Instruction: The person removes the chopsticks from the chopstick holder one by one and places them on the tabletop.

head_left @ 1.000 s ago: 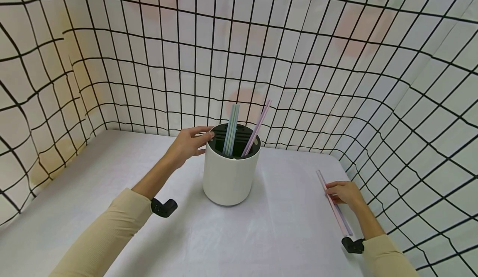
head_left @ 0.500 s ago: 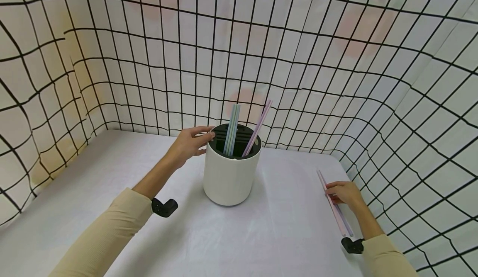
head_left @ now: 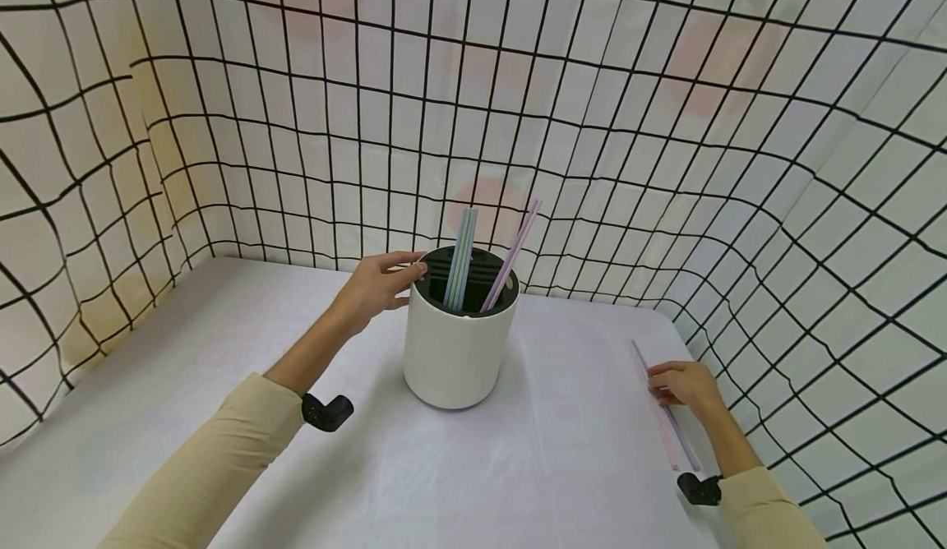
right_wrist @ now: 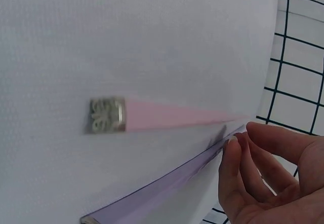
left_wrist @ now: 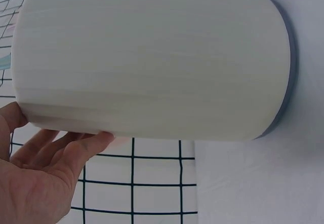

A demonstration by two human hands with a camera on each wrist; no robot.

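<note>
A white round holder (head_left: 457,348) with a black slotted insert stands mid-table. It holds a pale blue-green pair of chopsticks (head_left: 460,257) and a leaning lilac pair (head_left: 510,255). My left hand (head_left: 403,274) rests against the holder's upper left side, thumb on the rim. The left wrist view shows its fingers (left_wrist: 76,145) lying straight along the holder's wall (left_wrist: 152,57). At the right, a pink chopstick (right_wrist: 172,118) and a purple chopstick (right_wrist: 162,186) lie flat on the table (head_left: 666,422). My right hand (head_left: 657,385) has its curled fingertips (right_wrist: 229,150) pinching them mid-length.
The table (head_left: 185,343) is covered in white cloth. Cloth walls with a black grid (head_left: 592,122) enclose it at the left, back and right, and the right wall runs close behind my right hand. A black wrist camera (head_left: 325,412) sits on each forearm.
</note>
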